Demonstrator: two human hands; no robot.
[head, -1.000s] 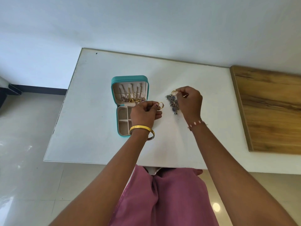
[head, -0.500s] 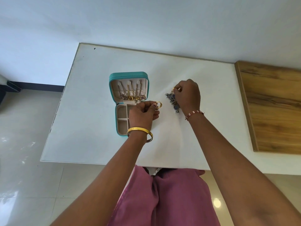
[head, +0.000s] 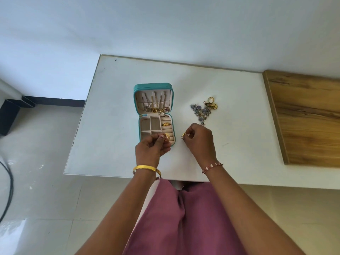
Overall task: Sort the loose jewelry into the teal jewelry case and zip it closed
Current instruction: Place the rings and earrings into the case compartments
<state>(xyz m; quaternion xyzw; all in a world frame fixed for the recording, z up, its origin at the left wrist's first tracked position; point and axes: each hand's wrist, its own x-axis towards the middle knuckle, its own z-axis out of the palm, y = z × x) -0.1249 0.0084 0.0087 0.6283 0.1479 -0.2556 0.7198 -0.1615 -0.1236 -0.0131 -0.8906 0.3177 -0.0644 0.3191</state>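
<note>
The teal jewelry case (head: 137, 107) lies open on the white table (head: 110, 107). Gold chains (head: 154, 107) hang in its lid, and one gold ring (head: 165, 124) sits in the ring rolls of the base. My left hand (head: 151, 149) pinches a gold ring (head: 167, 137) over the near right corner of the base. My right hand (head: 200, 142), just right of the case, pinches another small gold ring (head: 183, 135). A heap of loose jewelry (head: 204, 110), blue-grey pieces and gold ones, lies on the table beyond my right hand.
A wooden board (head: 305, 116) covers the table's right side. The table's near edge runs just under my wrists. A black cable (head: 8, 190) lies on the tiled floor at the left.
Both hands have drawn back toward me. The left hand carried its ring from right of the case to over the base. The right hand left the heap with a ring.
</note>
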